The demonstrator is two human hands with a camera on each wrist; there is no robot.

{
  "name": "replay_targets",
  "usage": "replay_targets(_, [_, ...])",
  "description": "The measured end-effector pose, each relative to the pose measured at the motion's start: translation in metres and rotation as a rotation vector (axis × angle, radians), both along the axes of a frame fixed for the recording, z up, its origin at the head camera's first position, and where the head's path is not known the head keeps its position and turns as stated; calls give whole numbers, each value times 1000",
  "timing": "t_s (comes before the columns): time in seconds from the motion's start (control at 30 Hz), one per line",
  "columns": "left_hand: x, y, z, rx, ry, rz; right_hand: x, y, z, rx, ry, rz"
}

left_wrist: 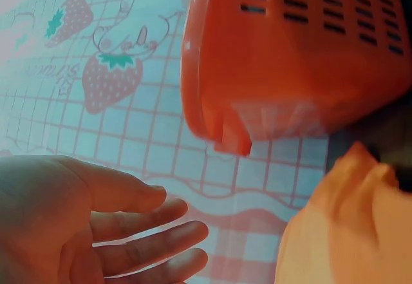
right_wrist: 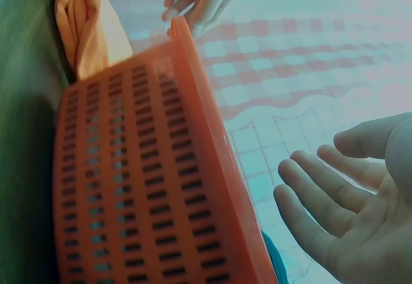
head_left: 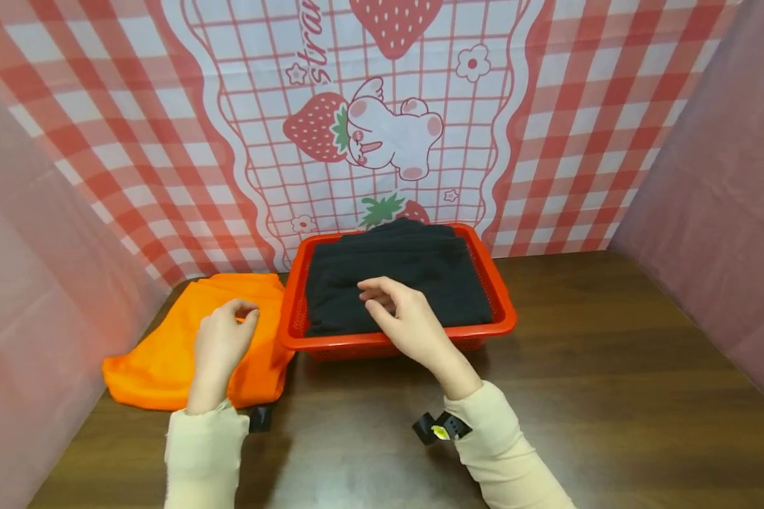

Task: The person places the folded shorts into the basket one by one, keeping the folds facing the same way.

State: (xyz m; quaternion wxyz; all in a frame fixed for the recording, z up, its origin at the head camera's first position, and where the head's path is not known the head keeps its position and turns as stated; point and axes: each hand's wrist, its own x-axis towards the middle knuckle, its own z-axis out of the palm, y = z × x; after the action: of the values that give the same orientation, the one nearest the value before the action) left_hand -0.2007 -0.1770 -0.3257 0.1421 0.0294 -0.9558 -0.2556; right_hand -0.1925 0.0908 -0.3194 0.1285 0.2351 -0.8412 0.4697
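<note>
A red plastic basket [head_left: 395, 341] with slotted walls stands on the table, and a folded black cloth [head_left: 395, 276] fills it. My right hand [head_left: 407, 318] hovers over the basket's front rim, fingers loosely bent, holding nothing. To the left of the basket lies a folded orange cloth [head_left: 165, 353]. Above that cloth is my left hand [head_left: 225, 336], its fingers relaxed and nothing in them. The left wrist view shows the left hand [left_wrist: 129, 232] beside the basket's end wall [left_wrist: 290, 71]. In the right wrist view the right hand's fingers [right_wrist: 322, 200] are spread apart from the rim.
Behind the basket hangs a red-and-white checked cloth [head_left: 554, 141] with strawberry prints. Pale pink cloth panels [head_left: 694, 177] close off both sides. The brown wooden table [head_left: 611, 396] extends to the right and in front of the basket.
</note>
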Motion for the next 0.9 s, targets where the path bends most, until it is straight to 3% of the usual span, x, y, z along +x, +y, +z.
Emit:
replay_targets(0.3, [2,-27,3,22,-23,56,6,-29,-5,-9,-69,123])
replay_targets(0.6, [5,-45,1,43,-54,96,14,-51,-15,-18,-45,190])
replay_targets(0.77, [5,-55,-2,48,-36,119,19,-57,-19,-31,-66,234])
replay_targets(0.9, [5,-63,-5,62,-65,139,23,-64,-21,-23,-80,272])
